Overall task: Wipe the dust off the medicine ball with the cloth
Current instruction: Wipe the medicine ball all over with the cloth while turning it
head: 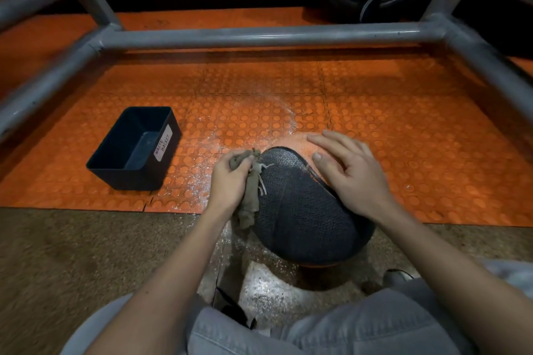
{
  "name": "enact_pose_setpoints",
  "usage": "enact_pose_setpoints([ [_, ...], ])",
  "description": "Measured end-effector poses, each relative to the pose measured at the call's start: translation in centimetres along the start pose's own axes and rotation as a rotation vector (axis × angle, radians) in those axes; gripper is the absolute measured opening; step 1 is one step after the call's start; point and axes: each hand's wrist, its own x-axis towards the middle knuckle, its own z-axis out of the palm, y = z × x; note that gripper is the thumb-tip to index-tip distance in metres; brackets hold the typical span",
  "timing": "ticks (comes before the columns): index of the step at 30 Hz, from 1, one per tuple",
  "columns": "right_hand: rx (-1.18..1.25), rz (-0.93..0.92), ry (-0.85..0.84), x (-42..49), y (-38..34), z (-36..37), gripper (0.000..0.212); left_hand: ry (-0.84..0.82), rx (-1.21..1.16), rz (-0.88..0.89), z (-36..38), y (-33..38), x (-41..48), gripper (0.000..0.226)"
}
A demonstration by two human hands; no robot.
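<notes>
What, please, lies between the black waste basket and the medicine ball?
In the head view, dust-speckled orange mat, then the left hand holding the cloth against the medicine ball.

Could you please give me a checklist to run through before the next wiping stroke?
1. Grip of left hand on cloth: ok.
2. Contact of cloth with medicine ball: ok, on its left side.
3. Steadying by right hand, fingers flat on top: ok.
4. Underside of ball dust-free: cannot tell, hidden.
5. Clearance from waste basket: ok, it stands apart.
6. Dust-free orange mat: not ok, white powder lies there.
</notes>
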Motion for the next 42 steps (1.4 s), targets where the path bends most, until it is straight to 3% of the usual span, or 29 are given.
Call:
enact_pose_setpoints([
  [2, 0.004, 0.0, 0.017, 0.2, 0.1, 0.0, 0.057, -0.033, -0.018, 0.076, 0.5, 0.5, -0.7, 0.012],
  [7, 0.028, 0.015, 0.031, 0.3, 0.4, -0.1, 0.056, -0.132, 0.392, 0.525, 1.6, 2.0, -3.6, 0.015],
  [10, 0.018, 0.008, 0.015, 0.2, 0.0, -0.1, 0.055, -0.143, 0.231, 0.347, 0.5, 1.6, -2.2, 0.017],
  [14, -0.011, 0.007, 0.0, 0.3, -0.4, 0.1, 0.056, -0.002, 0.145, 0.13, -0.2, 1.0, -0.2, 0.014],
  [16, -0.001, 0.006, 0.021, 0.2, -0.3, 0.2, 0.059, -0.006, 0.16, 0.158, 0.1, 1.2, -0.4, 0.014],
  [20, 0.026, 0.008, 0.04, 0.2, 0.1, -0.1, 0.055, -0.161, 0.362, 0.488, 1.4, 2.3, -3.2, 0.009],
  [22, 0.024, 0.016, 0.023, 0.2, 0.0, -0.2, 0.052, -0.186, 0.37, 0.554, 1.4, 2.2, -3.2, 0.009],
  [28, -0.016, 0.008, 0.0, 0.2, -0.7, 0.1, 0.046, -0.035, 0.087, 0.15, -0.2, 1.2, 0.0, 0.017],
  [31, 0.009, 0.004, 0.035, 0.2, -0.3, 0.1, 0.054, -0.089, 0.177, 0.242, 0.1, 1.6, -0.8, 0.019],
  [36, 0.011, 0.013, 0.02, 0.3, 0.1, -0.1, 0.047, -0.222, 0.423, 0.6, 1.6, 2.6, -3.7, 0.014],
  [38, -0.004, 0.017, 0.009, 0.3, -0.3, -0.1, 0.047, -0.18, 0.363, 0.537, 1.1, 2.4, -2.8, 0.016],
  [42, -0.026, 0.012, 0.009, 0.0, -0.8, 0.1, 0.051, -0.057, 0.183, 0.249, -0.2, 1.9, -0.3, 0.02],
])
